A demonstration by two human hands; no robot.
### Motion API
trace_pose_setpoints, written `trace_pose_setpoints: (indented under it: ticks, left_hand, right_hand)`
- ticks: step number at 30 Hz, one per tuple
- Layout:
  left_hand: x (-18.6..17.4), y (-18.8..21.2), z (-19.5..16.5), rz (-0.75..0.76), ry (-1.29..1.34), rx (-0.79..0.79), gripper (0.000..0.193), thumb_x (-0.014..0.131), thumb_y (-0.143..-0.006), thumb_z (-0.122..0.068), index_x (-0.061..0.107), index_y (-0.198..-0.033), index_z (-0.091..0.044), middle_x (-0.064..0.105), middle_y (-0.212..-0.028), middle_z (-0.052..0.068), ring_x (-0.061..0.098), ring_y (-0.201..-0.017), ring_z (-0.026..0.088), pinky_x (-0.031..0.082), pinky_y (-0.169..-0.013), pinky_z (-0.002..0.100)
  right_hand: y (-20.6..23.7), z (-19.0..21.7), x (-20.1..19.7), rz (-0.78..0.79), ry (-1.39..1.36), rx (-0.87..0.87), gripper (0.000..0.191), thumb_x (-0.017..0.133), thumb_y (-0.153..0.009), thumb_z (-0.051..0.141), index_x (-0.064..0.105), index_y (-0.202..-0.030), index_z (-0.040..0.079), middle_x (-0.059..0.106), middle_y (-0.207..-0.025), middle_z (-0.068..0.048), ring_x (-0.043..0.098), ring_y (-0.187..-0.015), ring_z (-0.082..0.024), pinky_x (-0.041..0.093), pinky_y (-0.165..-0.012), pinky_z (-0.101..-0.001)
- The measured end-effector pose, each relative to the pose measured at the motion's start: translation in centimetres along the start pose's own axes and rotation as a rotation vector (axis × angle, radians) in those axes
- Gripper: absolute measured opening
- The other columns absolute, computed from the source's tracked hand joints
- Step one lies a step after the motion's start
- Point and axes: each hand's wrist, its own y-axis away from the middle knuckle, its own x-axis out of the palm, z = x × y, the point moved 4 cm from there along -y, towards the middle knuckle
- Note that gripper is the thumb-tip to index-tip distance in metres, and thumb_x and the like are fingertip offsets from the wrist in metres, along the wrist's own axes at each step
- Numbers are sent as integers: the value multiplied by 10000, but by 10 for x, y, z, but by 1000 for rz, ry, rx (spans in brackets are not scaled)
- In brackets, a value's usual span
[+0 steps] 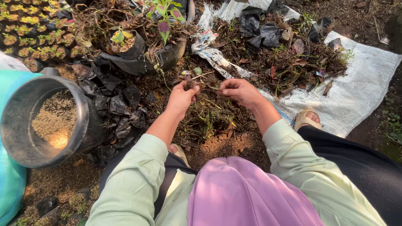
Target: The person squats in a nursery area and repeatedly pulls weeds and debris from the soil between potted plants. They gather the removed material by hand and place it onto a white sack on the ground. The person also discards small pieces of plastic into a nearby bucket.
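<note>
Pale green sleeves (pixel 138 184) and a purple cloth (pixel 243 192) fill the lower edge of the frame, the cloth cut off at the bottom. Above them, at centre, the left hand (pixel 182 97) is seen with its fingers pinched together on a small dark clump of roots and soil (pixel 191 85); what exactly is gripped is hard to make out. Just to the right, the right hand (pixel 238 91) is curled, fingertips drawn together on a thin stem (pixel 213 88) that can barely be traced against the litter. Both hands are held over a mound of dark soil (pixel 209 121). At left, a black bucket (pixel 81 117) of pale husks is tipped on its side. A white sack (pixel 360 83) strewn with plant debris is spread at upper right, partly hidden beneath crumpled black bags (pixel 259 27). A sandalled foot (pixel 306 118) is half covered by dark fabric.
</note>
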Motion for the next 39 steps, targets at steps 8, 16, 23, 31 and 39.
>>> trace_pose_setpoints:
  ticks: [8,16,23,31,39]
  left_hand:
    - [-17,13,-5,17,18,-56,91,608,-990,-117,626,-1064,-67,685,-880,3,547,-658,84,439,-604,248]
    - [0,30,-6,210,-37,-33,194,581,-978,-69,689,-1133,-111,724,-924,20,563,-669,83,438,-589,233]
    - [-14,30,-1,141,-143,-109,220,610,-961,-88,690,-1163,-123,698,-868,-7,568,-684,70,452,-608,235]
    - [-14,36,6,123,-153,-182,172,712,-931,-190,694,-1081,-107,648,-784,-40,561,-654,66,460,-594,241]
    - [2,32,31,152,-127,-187,232,774,-899,-224,695,-1023,-45,597,-719,-28,505,-585,77,374,-526,271]
  right_hand:
    - [1,7,9,33,-219,-9,337,689,-933,-20,639,-1264,11,680,-1162,-77,675,-1081,-191,554,-952,-364]
    - [6,8,69,206,-178,35,607,677,-858,15,513,-1423,164,659,-1298,-41,664,-1150,-179,546,-989,-371]
    - [-7,-13,53,174,-137,48,332,707,-932,20,694,-1262,54,681,-1077,-39,632,-975,-167,541,-918,-358]
    - [-19,-18,45,-130,-198,-136,212,688,-929,-14,664,-1121,71,646,-1003,4,625,-913,-116,558,-853,-301]
    - [-1,-43,99,-307,43,-548,232,608,-935,-52,622,-1154,23,654,-1117,7,634,-1051,-95,546,-952,-259]
